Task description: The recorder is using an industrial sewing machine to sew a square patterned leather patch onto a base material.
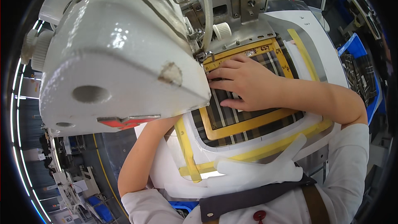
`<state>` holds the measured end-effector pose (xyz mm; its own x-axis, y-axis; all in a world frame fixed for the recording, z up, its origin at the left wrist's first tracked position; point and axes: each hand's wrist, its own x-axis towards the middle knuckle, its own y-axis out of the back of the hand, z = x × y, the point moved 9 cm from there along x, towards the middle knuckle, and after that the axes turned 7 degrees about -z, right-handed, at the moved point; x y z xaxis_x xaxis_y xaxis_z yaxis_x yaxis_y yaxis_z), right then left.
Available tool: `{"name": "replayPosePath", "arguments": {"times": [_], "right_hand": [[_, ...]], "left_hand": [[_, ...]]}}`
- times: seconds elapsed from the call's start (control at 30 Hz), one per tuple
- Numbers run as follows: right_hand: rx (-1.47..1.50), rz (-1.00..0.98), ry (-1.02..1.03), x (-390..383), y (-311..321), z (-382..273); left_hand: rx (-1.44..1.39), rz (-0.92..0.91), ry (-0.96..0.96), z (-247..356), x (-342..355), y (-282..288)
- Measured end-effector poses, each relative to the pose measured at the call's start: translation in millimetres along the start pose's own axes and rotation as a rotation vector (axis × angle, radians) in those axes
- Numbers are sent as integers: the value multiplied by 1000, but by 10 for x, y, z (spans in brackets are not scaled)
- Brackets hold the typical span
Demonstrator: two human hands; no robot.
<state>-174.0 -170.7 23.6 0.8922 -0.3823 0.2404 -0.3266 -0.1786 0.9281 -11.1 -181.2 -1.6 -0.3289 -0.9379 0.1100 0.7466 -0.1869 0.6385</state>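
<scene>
The right hand [248,85] lies palm down, fingers spread apart, on plaid fabric [226,118] inside a yellow frame [244,127]. The fabric reaches past the frame toward the near edge of the worktop [191,132], where yellow tape [265,147] runs. The machine head [124,70] hides the left hand; its state cannot be told. A blue bin [354,45] stands beyond the worktop's right edge.

The plaid fabric [229,117] is dark with pale stripes and brown bands, the frame [248,125] mustard yellow, the machine [124,72] white
</scene>
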Motion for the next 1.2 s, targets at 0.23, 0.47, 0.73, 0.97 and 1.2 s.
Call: {"name": "replayPosePath", "arguments": {"times": [0.23, 0.47, 0.73, 0.97, 1.2], "right_hand": [[25, -3, -3, -161, -26, -127], [-101, 21, -55, -589, 104, -307], [-366, 32, -430, -1372, 452, -112], [-406, -18, -416, -1274, 392, -159], [-374, 24, -421, -1233, 403, -170]], "left_hand": [[408, -55, -110, 213, -267, -190], [472, -43, 70, 411, -467, -240], [490, -293, -163, 1047, -663, -751], [530, -239, -252, 1114, -541, -763], [452, -234, -218, 1002, -599, -776]]}}
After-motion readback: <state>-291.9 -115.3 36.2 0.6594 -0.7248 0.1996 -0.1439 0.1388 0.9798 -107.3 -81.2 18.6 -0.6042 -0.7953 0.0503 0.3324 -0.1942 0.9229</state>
